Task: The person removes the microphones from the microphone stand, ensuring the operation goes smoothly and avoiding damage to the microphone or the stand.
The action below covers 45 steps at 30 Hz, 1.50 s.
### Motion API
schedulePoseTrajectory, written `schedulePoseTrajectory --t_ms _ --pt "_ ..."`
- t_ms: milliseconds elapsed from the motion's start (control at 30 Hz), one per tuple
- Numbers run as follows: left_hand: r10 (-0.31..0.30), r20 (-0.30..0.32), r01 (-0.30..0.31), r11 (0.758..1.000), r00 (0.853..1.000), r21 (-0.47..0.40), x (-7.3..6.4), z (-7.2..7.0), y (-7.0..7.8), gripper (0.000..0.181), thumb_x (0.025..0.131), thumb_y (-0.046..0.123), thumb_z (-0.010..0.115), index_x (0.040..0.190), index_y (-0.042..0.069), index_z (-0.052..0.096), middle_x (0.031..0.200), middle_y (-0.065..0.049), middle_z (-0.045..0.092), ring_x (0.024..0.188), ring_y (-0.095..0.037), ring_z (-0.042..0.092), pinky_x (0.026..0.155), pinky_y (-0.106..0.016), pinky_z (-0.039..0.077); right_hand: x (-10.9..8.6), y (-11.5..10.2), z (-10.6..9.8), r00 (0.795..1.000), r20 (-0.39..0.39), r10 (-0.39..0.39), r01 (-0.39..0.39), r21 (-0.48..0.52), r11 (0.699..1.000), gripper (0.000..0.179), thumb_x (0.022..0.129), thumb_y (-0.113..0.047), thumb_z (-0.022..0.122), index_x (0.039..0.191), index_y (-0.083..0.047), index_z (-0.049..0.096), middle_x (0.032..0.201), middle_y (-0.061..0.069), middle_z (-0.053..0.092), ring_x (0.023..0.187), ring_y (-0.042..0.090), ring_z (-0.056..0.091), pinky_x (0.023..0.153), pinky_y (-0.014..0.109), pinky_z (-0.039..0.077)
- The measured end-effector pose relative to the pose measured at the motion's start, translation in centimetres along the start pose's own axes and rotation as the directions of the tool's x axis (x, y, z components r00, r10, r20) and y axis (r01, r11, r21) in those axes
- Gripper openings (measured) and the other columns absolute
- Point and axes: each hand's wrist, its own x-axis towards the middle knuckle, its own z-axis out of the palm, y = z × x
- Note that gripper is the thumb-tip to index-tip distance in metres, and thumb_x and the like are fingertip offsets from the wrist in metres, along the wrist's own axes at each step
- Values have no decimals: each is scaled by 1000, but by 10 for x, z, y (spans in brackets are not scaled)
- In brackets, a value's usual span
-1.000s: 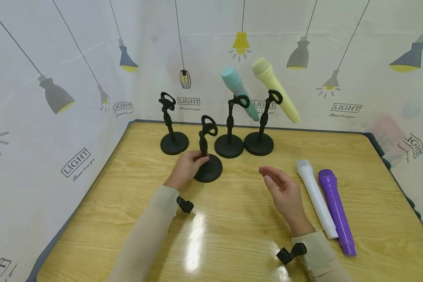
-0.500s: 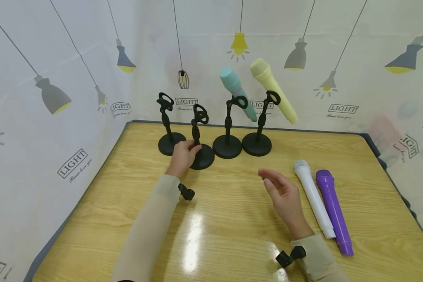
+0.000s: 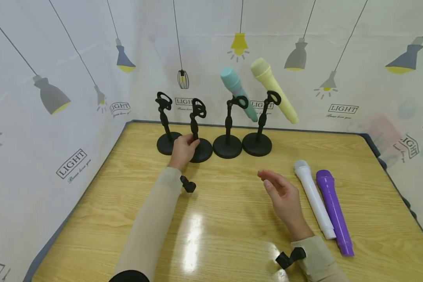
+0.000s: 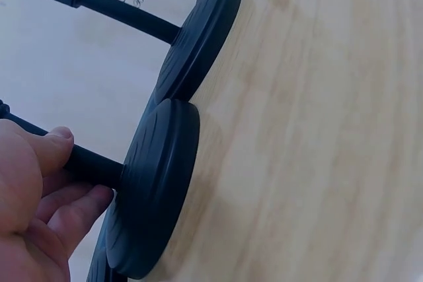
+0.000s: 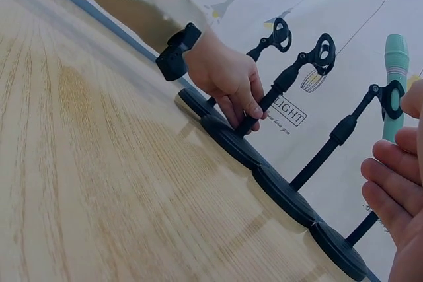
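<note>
Black and round-based, a microphone stand (image 3: 194, 127) is standing farther back and left than a second earlier, a person's left hand (image 3: 183, 151) pinching its pole low down. Close on either side, the leftmost stand (image 3: 165, 145) is showing only partly past that hand, and the third stand (image 3: 227, 147) is cradling a turquoise microphone (image 3: 231, 80); the fourth stand (image 3: 257, 145) is holding a yellow microphone (image 3: 273, 86). The right hand (image 3: 284, 197), fingers together and loosely curved, is hanging near a white microphone (image 3: 314, 199) and a purple microphone (image 3: 335, 213), both lying at right.

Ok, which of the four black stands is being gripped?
The second black stand from the left: the left hand grips its post, while the other three stands are ungripped.
</note>
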Motion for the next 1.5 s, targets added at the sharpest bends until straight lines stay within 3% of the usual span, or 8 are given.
schedulePoseTrajectory --t_ms 567,733,967,1067,1133,1300,1400,1500 --pt "-120 10 120 992 993 38 21 7 9 36 109 14 67 142 3 70 132 -19 76 129 -35 71 110 -51 58 -4 1 -2 1000 -16 10 -10 -5 1000 27 107 5 60 132 13 67 128 -2 77 119 5 73 103 16 56" --pt "-123 -16 123 991 992 60 19 10 13 31 108 13 68 136 2 74 127 -20 78 123 -36 73 106 -52 59 -4 -1 -3 1000 -16 9 -9 -11 1000 27 107 5 60 132 12 67 129 1 77 120 5 73 103 17 56" --pt "-145 -98 151 987 985 58 7 8 20 36 106 23 73 137 6 74 127 -16 79 121 -35 75 104 -52 60 -4 -3 -4 1000 -18 25 -25 -29 999 28 108 4 60 133 11 67 131 18 75 121 6 72 104 17 56" --pt "-115 -147 123 991 983 47 1 8 25 33 104 28 75 129 6 78 119 -13 82 111 -32 77 97 -51 63 -4 -4 -4 999 -21 43 -44 -40 998 27 108 3 60 133 10 68 131 22 74 121 5 72 104 17 56" --pt "-47 -152 53 998 987 36 -3 8 29 30 104 28 75 123 5 79 114 -13 82 104 -31 78 90 -49 64 -4 -5 -4 999 -17 49 -50 -48 998 28 108 2 60 134 9 68 132 23 73 121 5 72 104 17 56" --pt "119 -27 -121 990 993 -68 -11 14 43 27 105 26 74 121 4 79 115 -14 81 104 -30 77 91 -46 64 -4 -7 -5 999 -4 39 -39 -48 998 28 108 2 60 134 9 67 132 20 74 122 5 72 104 17 56" --pt "107 64 -96 982 992 -164 -12 22 49 33 105 27 74 129 5 75 124 -14 78 114 -30 75 100 -45 62 -5 -8 -6 1000 10 17 -17 -38 999 28 108 3 59 134 11 67 131 20 74 122 6 72 105 17 56" --pt "80 93 -58 973 992 -222 -11 30 53 39 105 27 74 136 5 70 132 -14 74 123 -31 72 107 -45 60 -6 -8 -6 1000 19 2 -1 -43 999 27 108 4 58 133 10 67 131 26 73 122 7 72 105 17 56"
